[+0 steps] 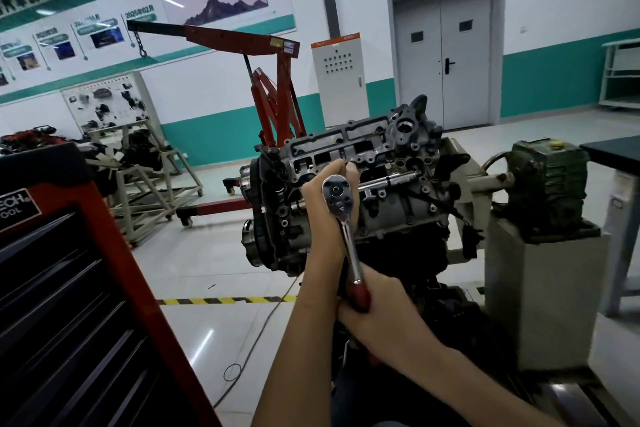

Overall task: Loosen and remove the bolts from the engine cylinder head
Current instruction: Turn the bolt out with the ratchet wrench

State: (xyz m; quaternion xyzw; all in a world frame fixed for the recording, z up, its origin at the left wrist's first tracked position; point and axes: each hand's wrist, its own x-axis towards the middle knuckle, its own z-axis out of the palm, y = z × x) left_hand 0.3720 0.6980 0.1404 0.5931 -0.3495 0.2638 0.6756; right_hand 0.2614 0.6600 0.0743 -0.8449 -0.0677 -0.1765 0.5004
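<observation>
Right of the red tool cabinet (69,270), the left grip (311,204) is curling round the ratchet (350,246) head, touching the cylinder head (346,146); nearer, the right grip (384,312) is clamping the ratchet's red handle.

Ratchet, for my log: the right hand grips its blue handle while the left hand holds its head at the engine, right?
No: the head view shows a red handle, not blue. The right hand grips it; the left hand holds the ratchet head at the engine.

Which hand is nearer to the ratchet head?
Left. The left hand wraps right behind the ratchet head; the right hand grips the red handle, lower down.
</observation>
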